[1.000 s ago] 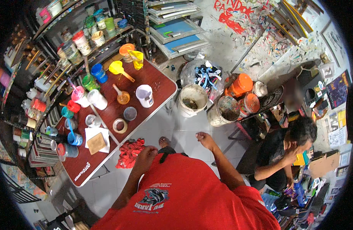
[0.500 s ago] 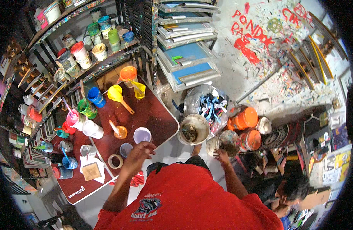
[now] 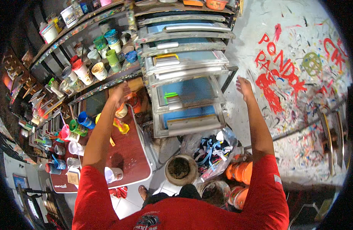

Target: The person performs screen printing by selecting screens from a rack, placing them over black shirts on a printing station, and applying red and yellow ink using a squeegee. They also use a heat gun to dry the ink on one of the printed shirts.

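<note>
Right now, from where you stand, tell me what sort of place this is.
Most likely a screen-printing workshop: framed panels that look like printing screens are stacked in tiers, colour-stained tubs crowd together at the left, and the wall is spattered with paint.

Silver-grey rectangular frames (image 3: 192, 132) look like dull, paint-smeared metal – the flat blue panels (image 3: 195, 88) inside them smooth and matt; the dark red rectangular tabletop (image 3: 140, 153) is smooth with a soft sheen; the crumpled clear bag (image 3: 231, 142) is thin, shiny plastic – its blue, black and white strips (image 3: 211, 151) look like cloth; the round orange buckets (image 3: 243, 172) are glossy plastic; the red short-sleeved shirt (image 3: 184, 211) is matt cloth
</note>
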Demonstrator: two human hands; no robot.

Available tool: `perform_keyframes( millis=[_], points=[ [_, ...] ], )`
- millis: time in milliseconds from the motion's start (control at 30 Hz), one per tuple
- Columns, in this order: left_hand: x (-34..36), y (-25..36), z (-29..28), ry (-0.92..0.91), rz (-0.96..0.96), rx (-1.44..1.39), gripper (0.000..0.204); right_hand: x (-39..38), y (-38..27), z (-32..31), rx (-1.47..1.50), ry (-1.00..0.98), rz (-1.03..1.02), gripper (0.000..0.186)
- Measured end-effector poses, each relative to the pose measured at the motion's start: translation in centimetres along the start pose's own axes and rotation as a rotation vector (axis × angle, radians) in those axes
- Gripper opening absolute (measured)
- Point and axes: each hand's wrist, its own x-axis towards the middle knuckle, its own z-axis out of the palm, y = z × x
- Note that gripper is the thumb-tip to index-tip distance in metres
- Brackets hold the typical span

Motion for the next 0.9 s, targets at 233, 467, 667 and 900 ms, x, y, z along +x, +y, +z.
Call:
perform_keyframes(
  millis=[233, 467, 667, 900],
  points=[
    [13.7, 0.8, 6.2, 0.094, -0.009, -0.043, 0.051, 16.8, -1.8, 1.1, -0.16, -0.165, -0.115, 0.053],
    [19.2, -0.4, 8.8, 0.161, 0.024, -0.127, 0.04, 23.3, -1.3, 4.7, -0.267, -0.282, -0.036, 0.074],
    [17.3, 0.4, 10.5, 0.288, 0.077, 0.224, 0.035, 27.3, 0.3, 6.5, -0.471, -0.233, -0.188, 0.073],
    [14.4, 1.0, 10.3, 0.197, 0.182, 0.772, 0.051, 23.8, -0.7, 4.4, -0.422, -0.167, -0.205, 0.067]
  ],
)
